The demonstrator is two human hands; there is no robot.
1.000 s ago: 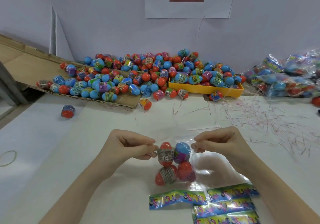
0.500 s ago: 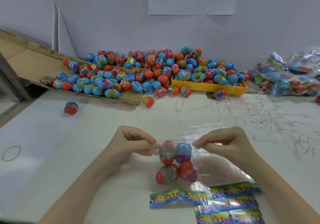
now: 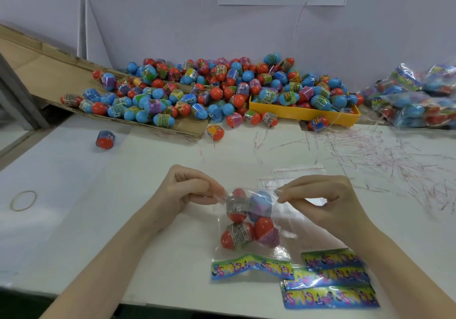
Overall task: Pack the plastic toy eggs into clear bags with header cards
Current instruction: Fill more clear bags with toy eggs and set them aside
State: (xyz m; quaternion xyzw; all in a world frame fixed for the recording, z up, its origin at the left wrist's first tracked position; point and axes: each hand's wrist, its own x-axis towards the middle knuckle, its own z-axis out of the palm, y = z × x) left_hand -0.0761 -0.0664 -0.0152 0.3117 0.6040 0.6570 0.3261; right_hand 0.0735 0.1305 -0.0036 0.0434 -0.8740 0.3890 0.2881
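A clear bag [image 3: 283,230] lies on the white table in front of me with several red and blue toy eggs [image 3: 243,235] inside. Its colourful header card [image 3: 251,267] sits at the near end. My left hand [image 3: 190,190] pinches the bag's far left edge and my right hand [image 3: 318,198] pinches its far right edge. A big heap of loose toy eggs [image 3: 197,91] fills the back of the table.
Spare header-card bags [image 3: 330,281] are stacked at the near right. A yellow tray [image 3: 303,112] of eggs and filled bags [image 3: 414,99] stand at the back right, a cardboard sheet [image 3: 37,67] at the back left. A lone egg [image 3: 105,140] and a rubber band [image 3: 23,200] lie left.
Both hands keep their pinch on the bag's far edge. The top of the bag has come down over the upper eggs. The view has tilted slightly.
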